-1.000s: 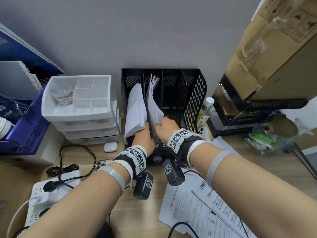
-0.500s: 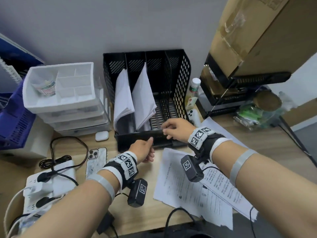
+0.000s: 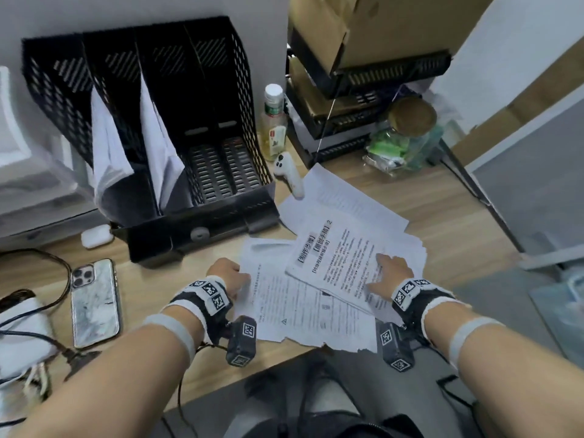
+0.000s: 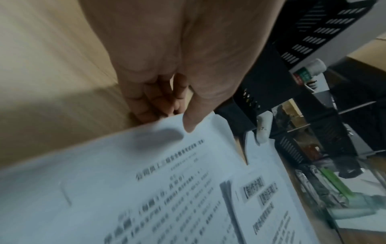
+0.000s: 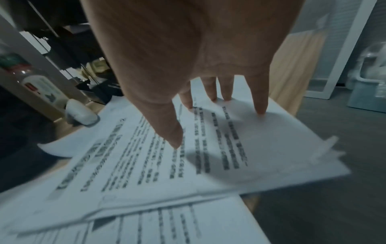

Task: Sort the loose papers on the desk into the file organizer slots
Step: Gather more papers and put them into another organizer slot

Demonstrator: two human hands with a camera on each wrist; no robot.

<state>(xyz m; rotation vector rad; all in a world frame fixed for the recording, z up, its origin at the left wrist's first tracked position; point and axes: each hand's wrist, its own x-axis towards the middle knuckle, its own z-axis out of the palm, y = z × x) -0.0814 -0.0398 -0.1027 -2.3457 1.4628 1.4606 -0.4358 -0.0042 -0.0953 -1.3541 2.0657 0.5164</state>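
Desk (image 3: pixel 395 184): wood top, carries all items below.
Box (image 3: pixel 373 23): cardboard, on black racks at far right.
Organizer (image 3: pixel 240 99): black mesh, four slots, against the wall. The two left slots each hold white sheets leaning upright; the two right slots show bare mesh floor.
Papers (image 3: pixel 316 311): loose printed sheets, fanned and overlapping on the desk in front of the organizer, near edge overhanging the desk.
Top stack (image 3: pixel 344 260): headed sheets lying askew on the papers.
Phone (image 3: pixel 94 301): face down, left of the papers.
Bottle (image 3: pixel 273 124): upright, just beside the organizer's right wall.
Controller (image 3: pixel 289 175): white, its end on the far sheet.
Left hand (image 3: pixel 227 275): thumb on top of the papers' left edge, fingers curled beneath; pinching it.
Right hand (image 3: pixel 390 270): fingers spread and straight, tips pressing the top stack.
Earbud case (image 3: pixel 96 237): white, left of the organizer's base.
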